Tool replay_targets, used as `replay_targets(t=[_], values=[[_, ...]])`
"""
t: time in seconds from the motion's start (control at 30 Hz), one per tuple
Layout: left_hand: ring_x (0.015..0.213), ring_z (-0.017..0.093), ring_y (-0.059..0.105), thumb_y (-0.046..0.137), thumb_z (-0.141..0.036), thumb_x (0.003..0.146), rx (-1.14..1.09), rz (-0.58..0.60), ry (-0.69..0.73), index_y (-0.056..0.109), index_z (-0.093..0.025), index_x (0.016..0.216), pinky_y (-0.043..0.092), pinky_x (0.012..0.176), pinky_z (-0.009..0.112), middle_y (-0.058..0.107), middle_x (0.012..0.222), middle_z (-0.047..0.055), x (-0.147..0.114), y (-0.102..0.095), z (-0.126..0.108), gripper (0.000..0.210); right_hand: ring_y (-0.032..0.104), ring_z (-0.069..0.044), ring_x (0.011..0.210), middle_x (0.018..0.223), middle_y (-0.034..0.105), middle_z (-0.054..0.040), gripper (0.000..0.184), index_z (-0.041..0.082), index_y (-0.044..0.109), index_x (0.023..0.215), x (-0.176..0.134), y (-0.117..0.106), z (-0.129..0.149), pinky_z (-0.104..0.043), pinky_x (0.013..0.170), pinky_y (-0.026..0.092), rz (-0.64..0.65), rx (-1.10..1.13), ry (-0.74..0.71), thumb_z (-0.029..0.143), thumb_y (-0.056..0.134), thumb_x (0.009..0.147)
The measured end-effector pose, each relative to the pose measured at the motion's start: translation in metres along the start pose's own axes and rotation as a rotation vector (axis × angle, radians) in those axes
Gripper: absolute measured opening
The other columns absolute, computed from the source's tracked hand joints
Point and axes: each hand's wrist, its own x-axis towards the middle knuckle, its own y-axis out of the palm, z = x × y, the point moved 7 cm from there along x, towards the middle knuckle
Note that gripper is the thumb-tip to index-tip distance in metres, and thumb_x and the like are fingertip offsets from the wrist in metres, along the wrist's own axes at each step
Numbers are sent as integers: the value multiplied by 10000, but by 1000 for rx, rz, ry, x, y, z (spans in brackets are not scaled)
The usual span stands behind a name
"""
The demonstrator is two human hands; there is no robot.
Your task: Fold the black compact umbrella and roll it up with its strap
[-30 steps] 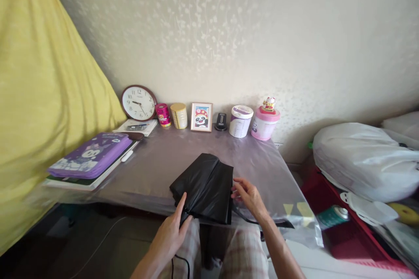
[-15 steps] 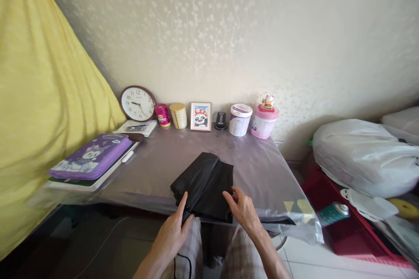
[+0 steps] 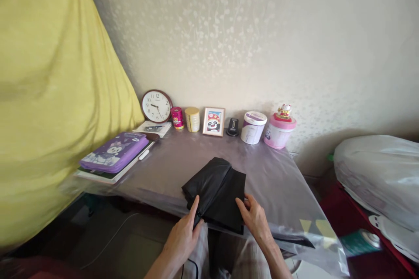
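Observation:
A black folding umbrella (image 3: 214, 187), its loose cloth collapsed into flat folds, lies over the front edge of the table with its top pointing away from me. My left hand (image 3: 183, 233) is closed round the short dark handle at the near end, thumb along the cloth. A black cord loop (image 3: 194, 265) hangs below that hand. At the right edge of the cloth, my right hand (image 3: 254, 217) pinches a fold between thumb and fingers.
Plastic film covers the table (image 3: 170, 170). Along the wall stand a clock (image 3: 157, 106), tins, a picture frame (image 3: 214, 122) and tubs, one topped by a cat figurine (image 3: 284, 112). A purple case (image 3: 114, 152) lies left. Bags and a red bin (image 3: 337, 202) are right.
My view has turned a little left, so everything appears shifted right. Both hands keep their hold on the umbrella, which looks almost the same.

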Motion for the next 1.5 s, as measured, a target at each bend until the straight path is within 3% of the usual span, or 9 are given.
replay_targets(t=[0.27,0.4,0.6,0.83,1.13,1.33,1.5], values=[[869,204,624,308,-338,901,9,-30,24,65,-200,1435,411,727,248,667,992,88,0,1,-2,602,564,-166,474,608,610,-8,413,175,563,925,5,4,-3,-251,375,437,35,46,59,528,494,722],[889,206,621,315,-347,899,-21,-35,31,72,-217,1434,410,728,245,663,1019,85,0,0,-2,601,547,-154,474,558,562,24,441,176,557,954,7,7,4,-224,344,416,65,182,76,538,515,704],[868,215,630,319,-353,896,-32,-26,11,82,-222,1433,421,710,253,670,986,90,0,1,1,602,568,-133,551,604,556,41,466,172,542,1073,12,12,40,-205,444,459,176,430,105,485,560,728],[990,205,604,345,-344,883,-95,-18,21,85,-222,1433,417,795,248,617,1159,89,3,2,3,620,534,-113,552,585,511,50,507,139,529,1141,23,27,76,-203,497,451,128,502,57,404,598,714],[972,210,612,345,-345,883,-65,8,7,151,-186,1425,424,790,262,642,1102,105,4,2,2,597,394,-88,476,516,392,86,508,60,504,1158,51,74,87,-205,462,340,111,386,-131,355,551,746],[1002,199,595,346,-329,883,-59,19,9,201,-162,1413,416,812,247,626,1126,111,5,2,0,574,446,-113,491,484,454,78,504,28,492,1187,58,91,90,-220,502,350,63,184,-164,300,521,764],[1079,197,557,340,-332,881,-79,20,43,192,-149,1411,398,869,250,567,1228,118,6,7,5,580,584,-167,622,561,612,16,508,41,472,1221,59,96,96,-243,598,400,77,12,-187,284,514,777]])
